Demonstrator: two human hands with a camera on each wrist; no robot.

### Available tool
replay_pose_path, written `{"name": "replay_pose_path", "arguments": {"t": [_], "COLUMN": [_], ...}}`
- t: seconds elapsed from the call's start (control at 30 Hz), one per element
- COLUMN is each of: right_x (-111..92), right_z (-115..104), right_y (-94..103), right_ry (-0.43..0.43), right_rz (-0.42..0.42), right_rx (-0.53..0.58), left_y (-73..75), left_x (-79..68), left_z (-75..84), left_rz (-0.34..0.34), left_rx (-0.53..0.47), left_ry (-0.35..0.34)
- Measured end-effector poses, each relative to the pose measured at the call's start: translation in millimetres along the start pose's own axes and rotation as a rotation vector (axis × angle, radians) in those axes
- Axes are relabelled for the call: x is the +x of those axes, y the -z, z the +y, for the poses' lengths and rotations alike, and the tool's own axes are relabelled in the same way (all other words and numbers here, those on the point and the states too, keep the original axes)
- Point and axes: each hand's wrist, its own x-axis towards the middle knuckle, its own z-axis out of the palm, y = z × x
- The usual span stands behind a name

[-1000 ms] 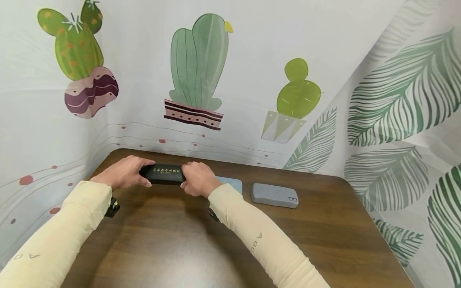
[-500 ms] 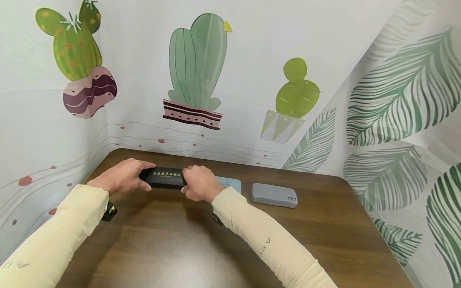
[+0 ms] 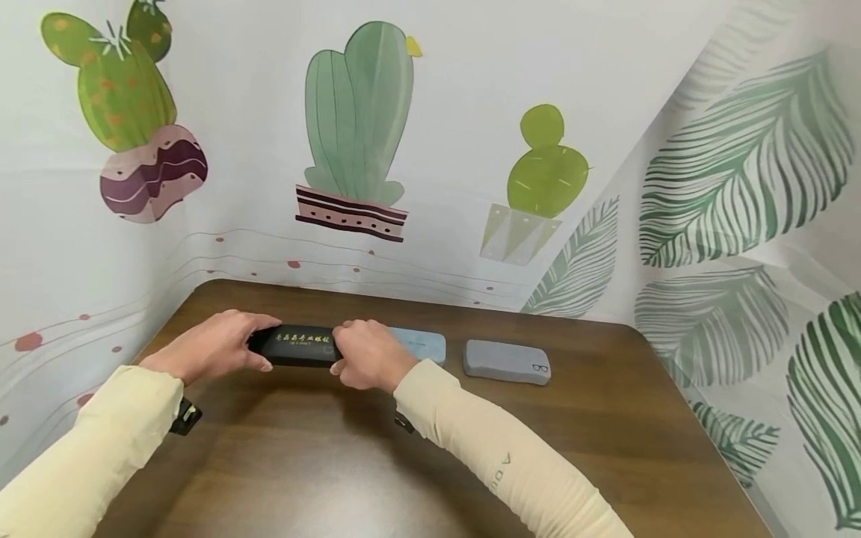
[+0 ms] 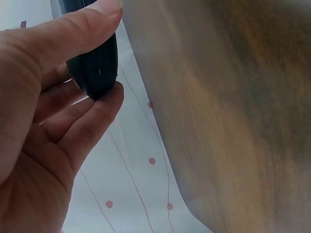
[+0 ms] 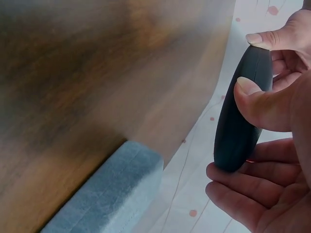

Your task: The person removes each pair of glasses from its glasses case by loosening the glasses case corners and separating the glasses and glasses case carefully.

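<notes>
Both hands grip a black glasses case (image 3: pixel 296 346) with gold lettering, held level above the wooden table, with a shadow below it. My left hand (image 3: pixel 214 347) pinches its left end, thumb on the near side and fingers on the far side. At the other end, my right hand (image 3: pixel 371 354) holds it the same way. The left wrist view shows the case's end (image 4: pixel 95 70) between thumb and fingertips. In the right wrist view the case (image 5: pixel 236 131) looks shut, with a thin seam along its side. Just right of it, a light blue glasses case (image 3: pixel 424 345) is partly hidden behind my right hand.
A grey glasses case (image 3: pixel 507 362) with a small glasses print lies on the brown table (image 3: pixel 282 463), right of the blue one. Behind the table's far edge hangs a white curtain (image 3: pixel 457 134) printed with cacti and leaves.
Both hands have brought the black case a little nearer and lower in the head view. The grip at each end stays the same. The head view has shifted slightly.
</notes>
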Motion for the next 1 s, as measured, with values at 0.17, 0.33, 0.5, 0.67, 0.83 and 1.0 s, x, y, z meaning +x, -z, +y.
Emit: {"name": "replay_pose_path", "arguments": {"t": [0.17, 0.33, 0.5, 0.67, 0.83, 1.0], "right_x": [-3, -6, -9, -12, -15, -19], "right_z": [-7, -11, -14, -16, -20, -26], "right_y": [-0.5, -1.6, -2.2, -3.5, -5.4, -6.9], "right_ry": [0.002, -0.008, 0.006, 0.018, 0.032, 0.032], "right_rz": [0.002, 0.03, 0.04, 0.058, 0.072, 0.07], "right_rx": [-0.012, -0.023, -0.034, -0.044, -0.061, -0.057], "left_y": [-1.2, -1.4, -2.2, -3.9, -5.7, -6.4], "left_x": [-8.6, -13.9, -19.9, -25.6, -31.4, -37.5], "left_z": [0.5, 1.9, 3.2, 4.3, 5.0, 6.0], "left_rz": [0.0, 0.016, 0.03, 0.023, 0.024, 0.026], "left_rx": [-0.002, 0.019, 0.032, 0.015, 0.017, 0.024], "left_ry": [0.002, -0.027, -0.061, -0.056, -0.049, -0.061]}}
